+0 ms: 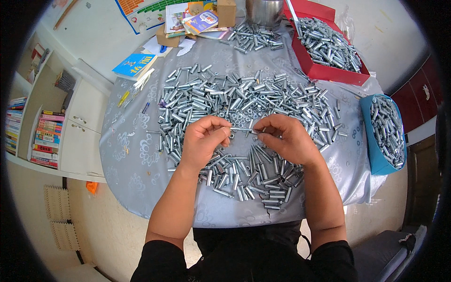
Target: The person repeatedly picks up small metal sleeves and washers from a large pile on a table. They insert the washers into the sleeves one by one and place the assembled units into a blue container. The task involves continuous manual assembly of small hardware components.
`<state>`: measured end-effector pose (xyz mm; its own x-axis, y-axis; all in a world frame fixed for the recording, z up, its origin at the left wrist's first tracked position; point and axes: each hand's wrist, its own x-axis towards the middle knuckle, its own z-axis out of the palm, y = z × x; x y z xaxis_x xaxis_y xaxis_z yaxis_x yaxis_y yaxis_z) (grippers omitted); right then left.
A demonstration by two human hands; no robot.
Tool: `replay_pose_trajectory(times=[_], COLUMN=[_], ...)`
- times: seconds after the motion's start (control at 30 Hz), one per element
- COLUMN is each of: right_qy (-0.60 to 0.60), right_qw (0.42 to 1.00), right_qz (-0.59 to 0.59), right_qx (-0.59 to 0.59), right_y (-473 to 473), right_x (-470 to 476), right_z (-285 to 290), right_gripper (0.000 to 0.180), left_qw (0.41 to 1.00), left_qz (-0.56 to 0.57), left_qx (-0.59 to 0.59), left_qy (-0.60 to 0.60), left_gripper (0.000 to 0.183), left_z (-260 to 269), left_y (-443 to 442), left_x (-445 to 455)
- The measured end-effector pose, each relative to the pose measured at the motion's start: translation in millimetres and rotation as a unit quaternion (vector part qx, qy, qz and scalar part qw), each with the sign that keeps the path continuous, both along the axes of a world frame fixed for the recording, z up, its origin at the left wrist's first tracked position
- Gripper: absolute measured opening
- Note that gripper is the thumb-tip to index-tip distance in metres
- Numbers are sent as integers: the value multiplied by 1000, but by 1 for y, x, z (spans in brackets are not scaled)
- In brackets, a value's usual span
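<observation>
A slim metal bolt point(241, 129) lies level between my two hands, above the middle of the table. My left hand point(206, 139) pinches one end between thumb and fingertips. At the other end, the fingertips of my right hand point(287, 139) close around it; a small part there is mostly hidden by the fingers. Just beyond the bolt are loose hex nuts point(243, 116). Past them spreads a wide heap of metal sleeves point(201, 100) and bolts. Nearer my body, between my forearms, lie several sleeve anchors point(222, 192) and tapered bolts point(262, 153).
A red box point(310, 68) and a teal bin point(368, 141), both full of metal anchors, stand on the right. At the back are a steel pot point(264, 14), another anchor pile point(257, 38) and books point(202, 22). A blue book point(134, 65) and a pen point(146, 108) lie left.
</observation>
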<state>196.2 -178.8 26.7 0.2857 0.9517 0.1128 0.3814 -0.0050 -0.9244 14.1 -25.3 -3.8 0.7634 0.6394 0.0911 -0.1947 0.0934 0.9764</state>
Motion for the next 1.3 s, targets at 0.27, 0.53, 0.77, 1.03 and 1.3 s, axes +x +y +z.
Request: replay_pose_trajectory(times=[0.27,0.53,0.77,1.03,1.3], right_qy=[-49,-24,101,128,-49], right_qw=[997,995,991,988,990], right_qz=[-21,-50,-89,-69,-96], right_qx=[51,78,2,50,90], right_y=[2,6,5,6,6], right_x=[-2,-4,-5,-6,-9], right_z=[2,-4,-3,-6,1], right_gripper=[21,18,14,12,9], left_qw=[1000,1000,998,998,999], left_qz=[7,3,-37,-40,-31], left_qx=[15,3,-24,-18,-20], left_qy=[4,-4,35,46,34], left_gripper=[10,9,21,24,26], left_z=[-1,-1,3,4,6], left_y=[-1,3,-3,-4,-7], left_x=[0,-1,2,2,3])
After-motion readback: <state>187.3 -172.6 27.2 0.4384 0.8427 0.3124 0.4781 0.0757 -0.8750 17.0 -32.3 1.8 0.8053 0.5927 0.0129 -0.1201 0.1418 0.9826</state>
